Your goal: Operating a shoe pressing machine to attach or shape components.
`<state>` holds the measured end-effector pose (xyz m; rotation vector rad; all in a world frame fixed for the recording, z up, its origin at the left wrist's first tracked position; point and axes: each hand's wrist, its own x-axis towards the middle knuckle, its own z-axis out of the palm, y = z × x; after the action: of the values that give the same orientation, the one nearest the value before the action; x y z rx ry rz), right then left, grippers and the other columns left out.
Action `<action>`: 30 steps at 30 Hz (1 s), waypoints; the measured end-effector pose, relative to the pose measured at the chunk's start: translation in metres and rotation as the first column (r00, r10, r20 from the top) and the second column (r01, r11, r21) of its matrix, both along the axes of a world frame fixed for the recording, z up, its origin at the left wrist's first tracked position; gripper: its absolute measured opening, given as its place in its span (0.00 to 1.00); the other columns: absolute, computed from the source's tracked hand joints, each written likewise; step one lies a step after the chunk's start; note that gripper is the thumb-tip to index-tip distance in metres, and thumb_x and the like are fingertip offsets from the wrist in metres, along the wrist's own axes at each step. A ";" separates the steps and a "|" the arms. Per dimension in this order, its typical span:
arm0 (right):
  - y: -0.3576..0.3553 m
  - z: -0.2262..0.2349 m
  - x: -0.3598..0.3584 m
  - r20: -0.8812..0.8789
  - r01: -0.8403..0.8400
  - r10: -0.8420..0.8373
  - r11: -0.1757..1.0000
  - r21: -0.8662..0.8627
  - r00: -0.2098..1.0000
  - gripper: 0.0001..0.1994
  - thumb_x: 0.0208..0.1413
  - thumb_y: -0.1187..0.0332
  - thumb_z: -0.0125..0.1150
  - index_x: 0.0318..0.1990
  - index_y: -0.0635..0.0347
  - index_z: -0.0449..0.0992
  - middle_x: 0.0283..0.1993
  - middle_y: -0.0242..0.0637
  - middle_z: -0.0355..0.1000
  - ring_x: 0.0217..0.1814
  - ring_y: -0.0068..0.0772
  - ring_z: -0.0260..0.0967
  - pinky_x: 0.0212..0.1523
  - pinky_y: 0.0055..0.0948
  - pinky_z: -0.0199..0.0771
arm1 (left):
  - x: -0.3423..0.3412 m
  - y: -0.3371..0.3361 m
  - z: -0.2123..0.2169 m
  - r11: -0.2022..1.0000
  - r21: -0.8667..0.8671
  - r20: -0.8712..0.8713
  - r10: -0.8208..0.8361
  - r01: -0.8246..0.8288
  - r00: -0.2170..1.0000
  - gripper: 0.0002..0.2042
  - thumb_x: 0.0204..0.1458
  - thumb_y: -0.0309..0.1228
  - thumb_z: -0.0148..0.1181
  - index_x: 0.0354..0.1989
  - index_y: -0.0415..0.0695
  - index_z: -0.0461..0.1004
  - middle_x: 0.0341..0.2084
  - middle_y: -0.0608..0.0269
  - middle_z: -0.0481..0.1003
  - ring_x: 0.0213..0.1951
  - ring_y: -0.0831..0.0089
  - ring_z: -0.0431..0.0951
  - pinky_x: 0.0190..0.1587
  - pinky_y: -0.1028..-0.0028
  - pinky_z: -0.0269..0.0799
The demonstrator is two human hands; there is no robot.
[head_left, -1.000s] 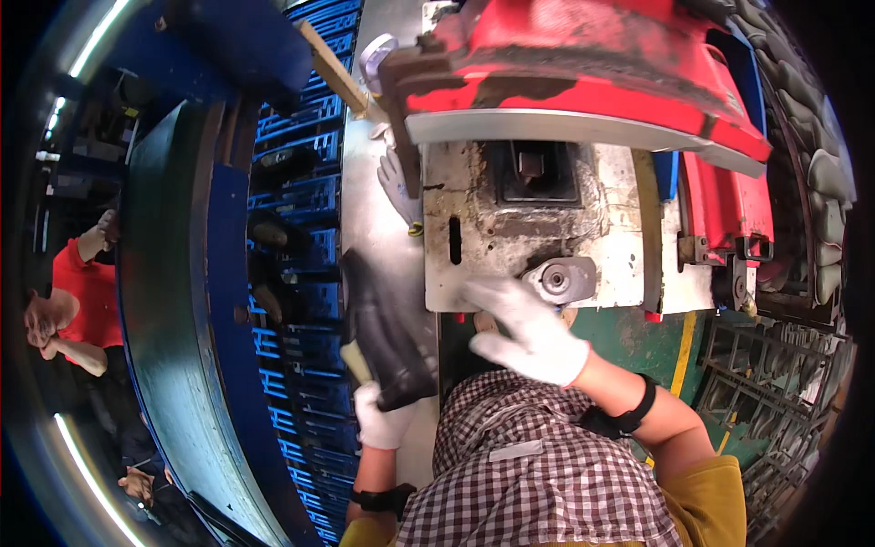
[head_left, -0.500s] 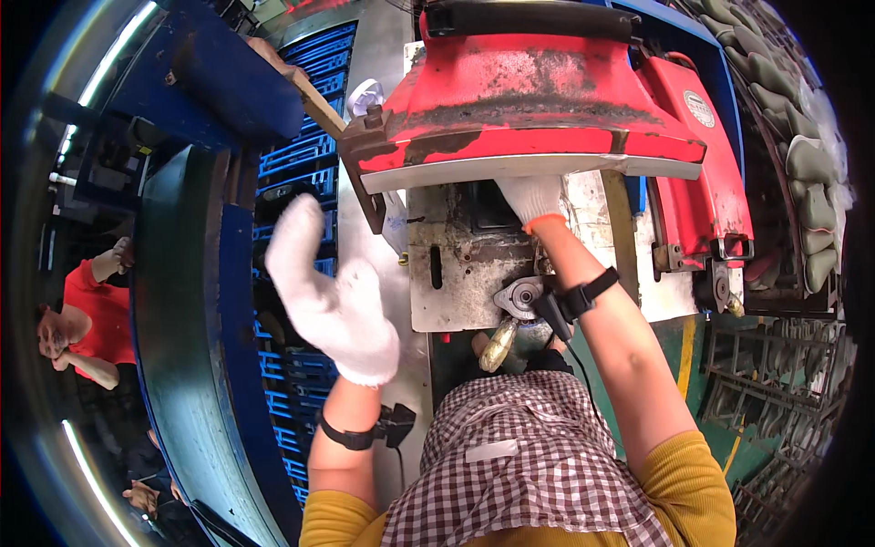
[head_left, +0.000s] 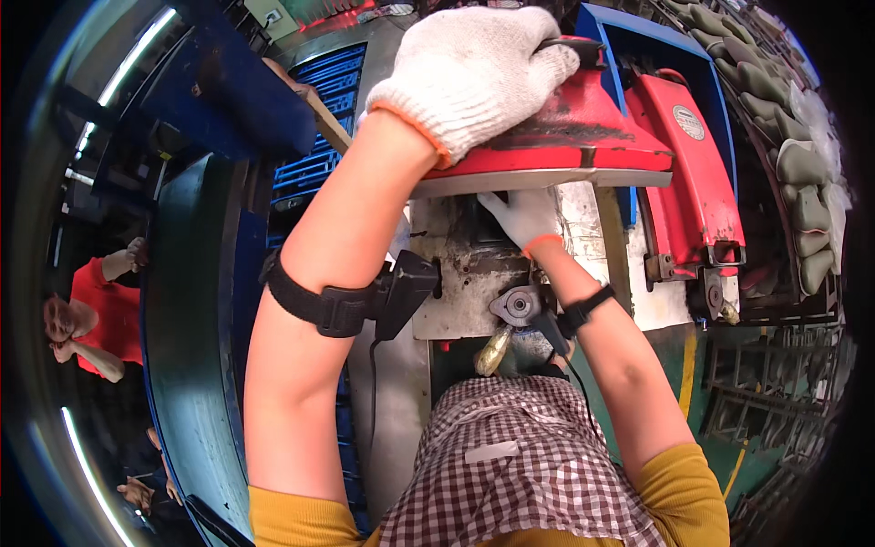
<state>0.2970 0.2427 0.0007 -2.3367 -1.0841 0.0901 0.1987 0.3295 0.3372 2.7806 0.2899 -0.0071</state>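
My left hand (head_left: 469, 82), in a white knitted glove with an orange cuff, reaches up over the red machine head (head_left: 629, 137). Its fingers are closed round the black bar (head_left: 588, 50) along the top of that head. Below the head's pale lower edge is my gloved right hand (head_left: 530, 217), its thumb spread away from the rest. The other fingertips are hidden under the head. Beside that thumb a dark block (head_left: 483, 228) sits on the worn metal bed (head_left: 456, 310); what the right fingers touch cannot be seen.
A grey round fitting (head_left: 518, 306) with a tape-wrapped handle (head_left: 493, 354) is at the bed's near edge. A second red machine (head_left: 684, 164) stands right, by racks of grey-green shoe-shaped pieces (head_left: 807, 182). A dark conveyor belt (head_left: 187, 365) runs left; beyond it sits a person in red (head_left: 105, 310).
My left hand has swung up and right from beside the machine onto its top bar. The right hand stays under the head, its thumb now showing.
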 end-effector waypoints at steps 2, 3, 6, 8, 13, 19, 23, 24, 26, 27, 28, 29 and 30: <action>-0.038 0.001 0.008 -0.027 -0.107 0.122 0.943 0.314 0.992 0.22 0.59 0.53 0.66 0.53 0.61 0.80 0.54 0.52 0.77 0.56 0.58 0.73 0.55 0.50 0.74 | 0.007 -0.007 -0.016 0.976 0.198 0.196 0.048 -0.087 0.980 0.19 0.62 0.46 0.57 0.49 0.44 0.81 0.39 0.49 0.82 0.46 0.51 0.82 0.51 0.62 0.75; -0.065 -0.001 0.006 -0.126 -0.045 0.102 0.920 0.389 0.987 0.20 0.62 0.56 0.64 0.52 0.64 0.80 0.51 0.51 0.77 0.54 0.56 0.74 0.54 0.48 0.74 | 0.009 -0.005 -0.024 0.981 0.180 0.233 0.029 -0.072 0.972 0.23 0.61 0.54 0.53 0.44 0.46 0.82 0.33 0.51 0.82 0.41 0.49 0.82 0.48 0.60 0.76; -0.162 -0.004 -0.009 -0.591 0.154 -0.024 0.973 0.170 0.807 0.15 0.67 0.61 0.60 0.50 0.64 0.80 0.40 0.42 0.80 0.44 0.40 0.78 0.47 0.36 0.77 | 0.012 -0.003 -0.044 0.995 -0.101 0.011 -0.026 0.027 1.000 0.19 0.62 0.48 0.55 0.48 0.45 0.81 0.26 0.59 0.80 0.31 0.68 0.82 0.40 0.66 0.75; -0.212 -0.009 -0.024 -0.919 0.158 0.001 0.985 0.070 0.394 0.14 0.69 0.60 0.58 0.49 0.62 0.80 0.36 0.35 0.80 0.36 0.27 0.77 0.40 0.26 0.78 | 0.011 -0.006 -0.059 0.938 -0.345 -0.200 -0.023 -0.048 0.980 0.17 0.61 0.45 0.57 0.42 0.43 0.80 0.22 0.63 0.78 0.27 0.75 0.78 0.33 0.70 0.74; -0.246 -0.011 -0.053 -0.996 -0.199 0.017 0.979 0.034 -0.088 0.23 0.68 0.54 0.61 0.62 0.59 0.75 0.49 0.38 0.81 0.46 0.30 0.80 0.47 0.30 0.82 | 0.005 -0.033 -0.124 0.915 -0.401 -0.311 -0.084 -0.050 0.947 0.19 0.61 0.47 0.57 0.41 0.41 0.80 0.24 0.60 0.80 0.29 0.69 0.81 0.37 0.66 0.75; -0.190 -0.023 -0.095 -0.717 -0.133 0.126 0.947 0.293 -0.686 0.29 0.69 0.58 0.59 0.73 0.57 0.62 0.67 0.43 0.71 0.70 0.39 0.67 0.70 0.47 0.68 | -0.017 -0.062 -0.210 0.988 -0.153 -0.176 -0.057 0.030 0.983 0.22 0.62 0.52 0.54 0.42 0.43 0.79 0.34 0.44 0.81 0.39 0.45 0.82 0.44 0.51 0.75; -0.176 -0.030 -0.115 -0.578 -0.026 0.156 0.956 0.293 -0.801 0.26 0.70 0.57 0.58 0.70 0.57 0.65 0.63 0.41 0.73 0.70 0.43 0.68 0.70 0.49 0.67 | -0.017 -0.073 -0.231 0.990 -0.137 -0.291 -0.008 -0.033 0.957 0.23 0.61 0.53 0.54 0.45 0.45 0.80 0.37 0.47 0.83 0.41 0.48 0.83 0.46 0.50 0.77; -0.175 -0.029 -0.118 -0.574 -0.003 0.160 0.962 0.272 -0.803 0.22 0.70 0.56 0.58 0.65 0.57 0.68 0.56 0.39 0.75 0.64 0.42 0.71 0.67 0.47 0.70 | -0.017 -0.074 -0.234 0.990 -0.138 -0.264 -0.006 -0.031 0.964 0.23 0.61 0.53 0.54 0.45 0.45 0.80 0.37 0.47 0.83 0.41 0.48 0.83 0.46 0.50 0.77; -0.179 -0.026 -0.114 -0.578 0.017 0.162 0.969 0.247 -0.799 0.19 0.70 0.56 0.58 0.60 0.57 0.72 0.49 0.36 0.76 0.59 0.40 0.74 0.63 0.46 0.72 | -0.016 -0.077 -0.238 0.992 -0.116 -0.296 0.017 -0.054 0.955 0.22 0.62 0.52 0.53 0.43 0.44 0.80 0.37 0.47 0.83 0.41 0.48 0.83 0.45 0.50 0.77; -0.183 -0.023 -0.110 -0.586 -0.028 0.139 0.963 0.267 -0.798 0.16 0.70 0.57 0.58 0.55 0.57 0.73 0.42 0.32 0.73 0.49 0.36 0.72 0.56 0.42 0.73 | -0.016 -0.077 -0.239 0.992 -0.117 -0.281 0.020 -0.055 0.960 0.22 0.62 0.52 0.52 0.42 0.44 0.80 0.36 0.47 0.83 0.41 0.48 0.83 0.44 0.50 0.77; -0.188 -0.019 -0.103 -0.597 -0.078 0.113 0.955 0.285 -0.794 0.13 0.69 0.57 0.58 0.49 0.56 0.74 0.34 0.28 0.70 0.40 0.32 0.71 0.49 0.37 0.73 | -0.017 -0.078 -0.240 0.991 -0.125 -0.282 0.015 -0.052 0.959 0.22 0.62 0.52 0.52 0.42 0.44 0.80 0.36 0.47 0.83 0.41 0.48 0.83 0.44 0.50 0.77; -0.201 -0.013 -0.092 -0.677 -0.162 -0.009 0.973 0.164 -0.736 0.11 0.69 0.58 0.60 0.46 0.55 0.74 0.27 0.22 0.60 0.29 0.24 0.60 0.39 0.29 0.67 | -0.016 -0.078 -0.240 0.993 -0.106 -0.286 0.022 -0.054 0.958 0.22 0.62 0.53 0.52 0.42 0.44 0.80 0.36 0.47 0.83 0.41 0.48 0.83 0.44 0.50 0.77; -0.207 -0.009 -0.075 -0.710 -0.213 -0.079 0.972 0.102 -0.699 0.11 0.68 0.59 0.61 0.47 0.55 0.74 0.26 0.22 0.60 0.28 0.22 0.60 0.36 0.26 0.67 | -0.017 -0.079 -0.240 0.994 -0.090 -0.299 0.029 -0.058 0.954 0.23 0.62 0.53 0.52 0.42 0.44 0.80 0.35 0.47 0.83 0.41 0.48 0.83 0.44 0.50 0.77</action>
<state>0.2221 0.0353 -0.0083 -0.7224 0.0704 2.1933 0.1822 0.2507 0.0975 2.6693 0.4138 -0.4210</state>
